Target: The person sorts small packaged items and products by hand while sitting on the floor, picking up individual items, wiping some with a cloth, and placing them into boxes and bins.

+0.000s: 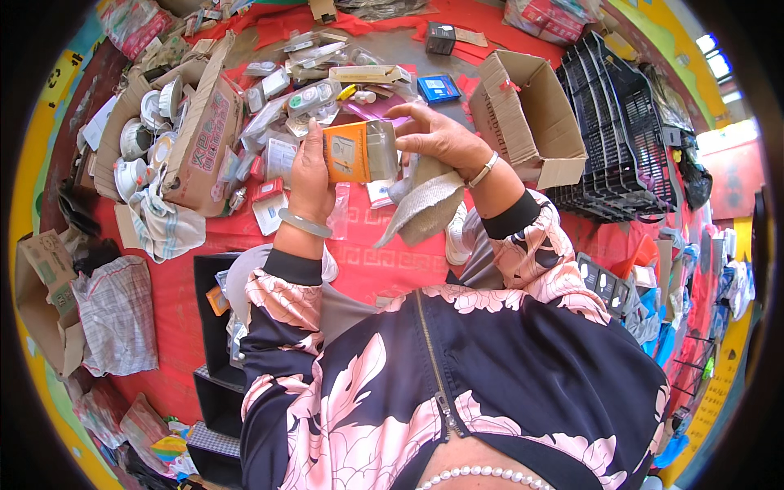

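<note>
My left hand is closed on an orange box, thumb up along its near left edge. A clear plastic part extends from the box's right side. My right hand has its fingers curled at that clear end, and a grey-beige cloth hangs from under its palm. Beyond both hands lies a heap of small packaged goods, with a clear plastic pack and a blue box among them. A small red and white box rests left of my left wrist.
To the left, a cardboard box holds white round fixtures. An open cardboard box stands to the right, next to a black plastic crate. Red cloth covers the floor. Black trays sit by my left side.
</note>
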{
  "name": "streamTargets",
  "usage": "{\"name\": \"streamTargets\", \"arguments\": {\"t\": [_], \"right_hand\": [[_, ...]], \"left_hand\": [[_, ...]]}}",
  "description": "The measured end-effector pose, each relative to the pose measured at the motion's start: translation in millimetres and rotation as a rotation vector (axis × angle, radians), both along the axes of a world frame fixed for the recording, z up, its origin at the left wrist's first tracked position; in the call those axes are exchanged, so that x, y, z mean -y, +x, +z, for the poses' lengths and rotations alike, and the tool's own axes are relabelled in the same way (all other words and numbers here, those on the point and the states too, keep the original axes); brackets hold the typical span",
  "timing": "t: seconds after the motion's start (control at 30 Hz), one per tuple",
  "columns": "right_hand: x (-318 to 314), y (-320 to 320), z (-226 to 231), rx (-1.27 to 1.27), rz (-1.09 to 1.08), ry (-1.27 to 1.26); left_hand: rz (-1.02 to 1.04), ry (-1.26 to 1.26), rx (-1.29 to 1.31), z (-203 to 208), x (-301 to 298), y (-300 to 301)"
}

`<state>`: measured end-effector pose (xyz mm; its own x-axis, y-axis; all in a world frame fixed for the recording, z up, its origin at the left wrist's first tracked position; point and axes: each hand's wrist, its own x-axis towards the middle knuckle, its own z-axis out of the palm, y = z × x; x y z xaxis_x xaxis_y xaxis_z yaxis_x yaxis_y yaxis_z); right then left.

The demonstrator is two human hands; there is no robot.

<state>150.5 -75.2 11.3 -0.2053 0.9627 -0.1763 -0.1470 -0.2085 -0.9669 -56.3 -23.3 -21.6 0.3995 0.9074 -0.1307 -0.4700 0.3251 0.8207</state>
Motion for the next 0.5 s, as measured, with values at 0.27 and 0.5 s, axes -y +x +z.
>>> {"name": "streamTargets", "arguments": {"t": [0.27, 0.5], "right_hand": [[7.8, -20.6, 8.8, -0.128, 0.111, -0.123], [1.3, -22.9, -10.7, -0.198, 0.003, -0.258]], "left_hand": [[0.042, -0.011, -0.047, -11.9, -0.7, -2.6], [0.022, -0.098, -0.018, -8.2, 12.9, 3.9]]}}
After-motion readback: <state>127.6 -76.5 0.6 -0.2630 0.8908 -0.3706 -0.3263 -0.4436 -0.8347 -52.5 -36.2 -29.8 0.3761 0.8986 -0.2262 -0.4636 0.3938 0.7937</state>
